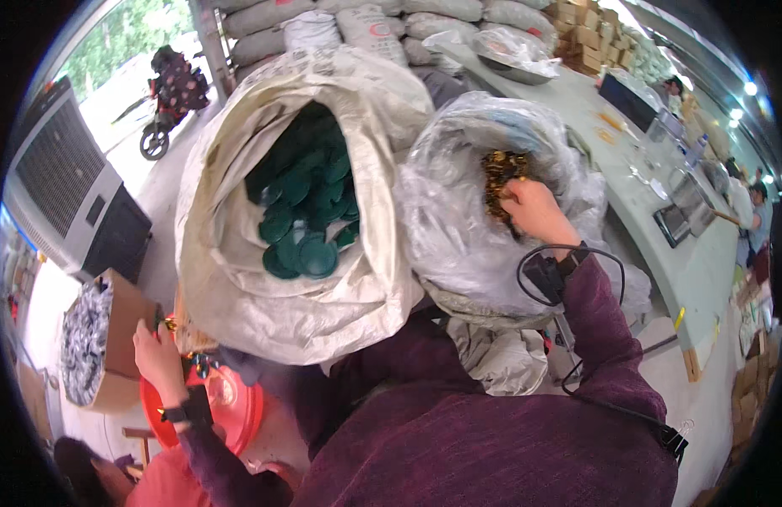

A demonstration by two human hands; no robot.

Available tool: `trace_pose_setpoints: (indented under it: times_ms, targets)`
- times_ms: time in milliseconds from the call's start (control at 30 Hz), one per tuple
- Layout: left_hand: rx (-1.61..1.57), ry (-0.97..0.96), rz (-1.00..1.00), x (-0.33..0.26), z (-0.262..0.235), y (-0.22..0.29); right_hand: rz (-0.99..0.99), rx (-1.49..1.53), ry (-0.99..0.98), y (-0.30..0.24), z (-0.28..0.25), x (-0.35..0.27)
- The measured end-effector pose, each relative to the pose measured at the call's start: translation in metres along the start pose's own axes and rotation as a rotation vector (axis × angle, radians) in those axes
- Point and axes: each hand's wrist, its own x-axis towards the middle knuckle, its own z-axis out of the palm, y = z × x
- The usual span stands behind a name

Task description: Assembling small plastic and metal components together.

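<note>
Left of the white woven sack [281, 313], the left hand [159, 359] hangs half-curled near a red basin [256, 407]; whether it grips the gold bits [171, 323] at its fingers cannot be told. The sack's mouth is folded wide, probably for easy reach to dark green discs [311, 249]. Right of the sack, the right hand [539, 211] pinches brown-gold pieces [501, 173] inside a clear plastic bag [442, 207], fingertips partly buried. Behind the sack, stacked sacks [513, 15] are cut off above.
</note>
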Motion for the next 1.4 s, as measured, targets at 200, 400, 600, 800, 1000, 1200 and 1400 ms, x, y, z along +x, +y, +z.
trace_pose_setpoints:
  times_ms: [200,400,600,800,1000,1200,1400]
  targets:
    - [-0.354,0.083,0.203,-0.017,0.015,0.044,-0.054,-0.08,-0.35,0.034,0.045,0.01]
    - [-0.697,-0.203,0.566,-0.048,0.021,0.172,-0.036,-0.037,-0.256,0.072,0.066,0.011]
    - [-0.469,-0.07,0.561,-0.057,0.045,0.213,0.41,0.641,-0.122,0.101,0.094,0.015]
    - [-0.354,-0.173,0.601,-0.07,0.062,0.216,0.264,0.613,-0.292,0.12,0.089,0.022]
    - [-0.39,-0.3,0.623,-0.062,0.07,0.21,0.122,0.163,-0.3,0.097,0.074,0.003]
    - [-0.449,-0.374,0.705,-0.055,0.052,0.206,-0.244,-0.197,-0.176,0.042,0.043,-0.017]
    - [-0.493,-0.257,0.69,-0.055,0.061,0.204,-0.187,-0.369,0.005,0.02,0.032,-0.017]
